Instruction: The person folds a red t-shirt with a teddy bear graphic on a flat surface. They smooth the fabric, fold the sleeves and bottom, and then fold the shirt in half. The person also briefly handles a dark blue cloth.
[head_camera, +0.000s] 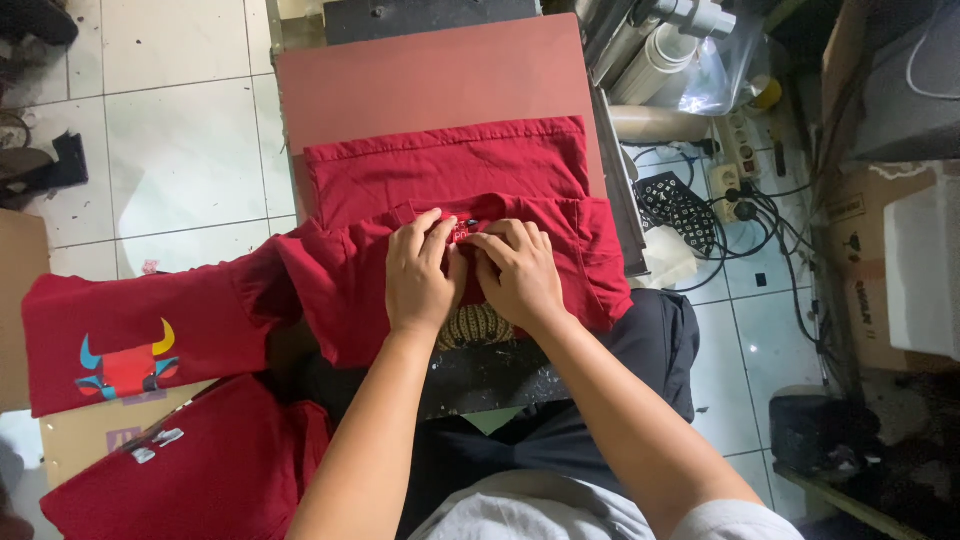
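Red shirt (450, 175) lies lengthwise on press (collar (466, 228) toward wearer).

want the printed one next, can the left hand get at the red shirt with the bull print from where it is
Probably yes. The left hand rests on the red shirt on the press, and the red shirt with the bull print lies uncovered just to its left, with nothing between them.

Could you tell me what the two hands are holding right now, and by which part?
Both the left hand and right hand pinch the red shirt at its neck label; how firm the grip is cannot be told.
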